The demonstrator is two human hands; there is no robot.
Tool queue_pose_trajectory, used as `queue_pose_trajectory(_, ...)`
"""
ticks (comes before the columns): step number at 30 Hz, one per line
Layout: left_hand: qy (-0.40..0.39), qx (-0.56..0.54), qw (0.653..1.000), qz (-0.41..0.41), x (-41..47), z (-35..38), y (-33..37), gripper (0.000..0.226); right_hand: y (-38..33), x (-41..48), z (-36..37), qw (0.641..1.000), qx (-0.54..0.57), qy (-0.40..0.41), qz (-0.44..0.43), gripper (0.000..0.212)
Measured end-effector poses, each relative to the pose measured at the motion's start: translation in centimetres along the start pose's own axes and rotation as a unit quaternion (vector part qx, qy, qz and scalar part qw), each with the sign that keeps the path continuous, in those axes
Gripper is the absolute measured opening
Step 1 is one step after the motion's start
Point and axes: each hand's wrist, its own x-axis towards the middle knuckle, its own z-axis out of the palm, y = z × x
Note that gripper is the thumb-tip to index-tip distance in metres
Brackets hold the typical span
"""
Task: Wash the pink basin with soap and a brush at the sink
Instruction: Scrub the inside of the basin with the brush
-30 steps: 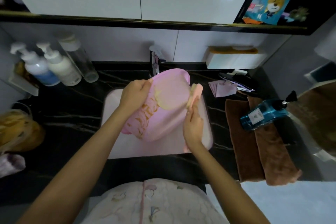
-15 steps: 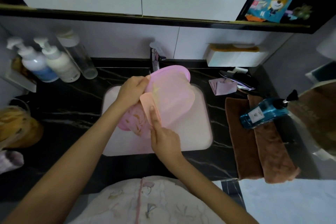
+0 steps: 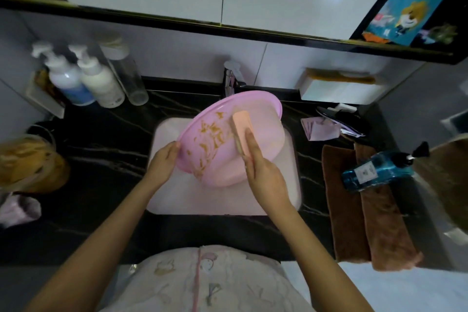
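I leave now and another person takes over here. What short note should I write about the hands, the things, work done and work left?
Left hand grips the rim of the pink basin, held tilted over the sink.
Right hand holds the brush against the basin's surface.
Done: basin and brush are in hand, brush on the basin.
Left: brown smears show on the basin; scrub them off, then probably rinse.

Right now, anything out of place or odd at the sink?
Two things. The blue bottle lies on its side across the brown towels right of the sink. Tan smears streak the inside of the pink basin, left of the brush.
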Motion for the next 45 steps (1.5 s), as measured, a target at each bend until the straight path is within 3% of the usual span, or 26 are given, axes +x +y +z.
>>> queue_pose_trajectory(7, 0.067, -0.026, 0.99, 0.12, -0.5, -0.1, 5.5, 0.033, 1.9, 1.0, -2.0, 0.993, 0.082, 0.003, 0.085, 0.053)
queue_pose_trajectory(10, 0.082, 0.027, 0.985, 0.15, 0.2, 0.2, 7.7, 0.027, 2.7, 1.1, -2.7, 0.988, 0.114, -0.016, 0.098, 0.051)
queue_pose_trajectory(14, 0.085, 0.12, 0.975, 0.164, 0.8, 0.7, 8.8, 0.041, 3.1, 0.4, -3.4, 0.986, 0.133, -0.046, 0.094, 0.052)
queue_pose_trajectory(18, 0.062, 0.114, 0.976, 0.175, 0.7, 0.3, 8.3, 0.047, 5.9, 1.3, -4.7, 0.993, -0.046, -0.088, 0.071, 0.052)
queue_pose_trajectory(22, 0.023, 0.126, 0.977, 0.168, 0.1, 1.6, 8.7, 0.04, 5.2, 4.1, -5.0, 0.979, 0.042, -0.058, 0.193, 0.047)
queue_pose_trajectory(25, 0.054, 0.123, 0.979, 0.154, 0.2, 1.7, 8.6, 0.039, 1.9, 3.2, -3.7, 0.988, 0.061, -0.042, 0.132, 0.048)
queue_pose_trajectory(28, 0.05, 0.127, 0.98, 0.148, 0.2, 1.4, 8.6, 0.04, 1.3, 0.6, -3.8, 0.996, -0.043, -0.063, 0.054, 0.05)
queue_pose_trajectory(30, 0.049, 0.127, 0.978, 0.156, 0.1, 1.8, 8.8, 0.042, 3.8, 2.2, -4.7, 0.991, -0.057, -0.052, 0.106, 0.048)
queue_pose_trajectory(33, 0.058, 0.145, 0.975, 0.158, 0.3, 2.3, 9.3, 0.049, 3.6, 4.1, -5.0, 0.983, 0.042, -0.031, 0.177, 0.048)
queue_pose_trajectory(36, 0.061, 0.14, 0.977, 0.15, 0.8, 1.8, 9.4, 0.045, 0.4, 2.2, -3.5, 0.995, 0.042, -0.059, 0.069, 0.051)
queue_pose_trajectory(38, 0.048, 0.135, 0.977, 0.155, 0.8, 1.4, 9.3, 0.045, 1.2, 0.8, -4.0, 0.995, -0.051, -0.085, 0.007, 0.052)
queue_pose_trajectory(40, 0.033, 0.135, 0.978, 0.153, 0.6, 1.7, 9.4, 0.048, 4.4, 2.1, -5.4, 0.991, -0.101, -0.078, 0.049, 0.05)
queue_pose_trajectory(42, 0.033, 0.157, 0.975, 0.155, 0.5, 2.7, 9.8, 0.048, 5.6, 3.8, -6.0, 0.991, -0.045, -0.046, 0.119, 0.049)
queue_pose_trajectory(45, 0.053, 0.156, 0.977, 0.139, 0.6, 3.0, 10.5, 0.047, 3.3, 3.1, -4.3, 0.997, 0.013, -0.043, 0.062, 0.051)
